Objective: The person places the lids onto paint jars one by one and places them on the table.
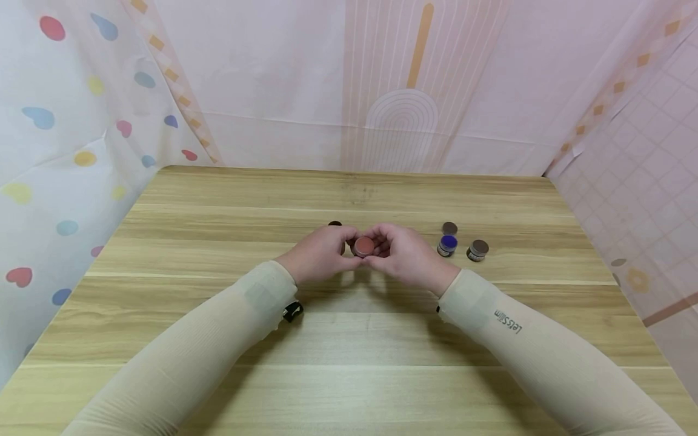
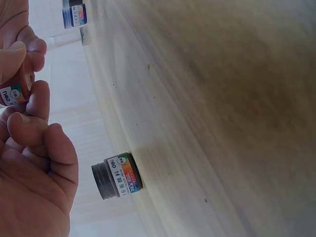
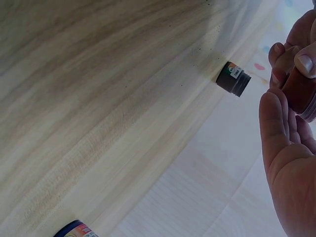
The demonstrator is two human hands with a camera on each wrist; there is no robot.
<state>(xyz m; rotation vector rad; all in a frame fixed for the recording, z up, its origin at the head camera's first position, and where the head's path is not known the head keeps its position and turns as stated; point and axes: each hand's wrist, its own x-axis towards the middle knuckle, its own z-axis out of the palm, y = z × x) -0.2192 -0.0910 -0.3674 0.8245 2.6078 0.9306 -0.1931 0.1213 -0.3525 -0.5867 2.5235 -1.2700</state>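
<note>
Between my two hands is a small paint jar with a reddish-brown top and a printed label, above the wooden table. My left hand pinches it from the left with thumb and fingers. From the other side my right hand grips the same jar, its thumb near the left thumb at the front. In the left wrist view, a thumb lies across the held jar and fingertips meet its lower end. A dark paint jar stands upright on the table beyond the left hand, mostly hidden by it in the head view.
Right of my hands stand a blue paint jar, a brown one and a dark one behind. A black object shows by the left sleeve. Patterned cloth borders the wooden table at back and sides.
</note>
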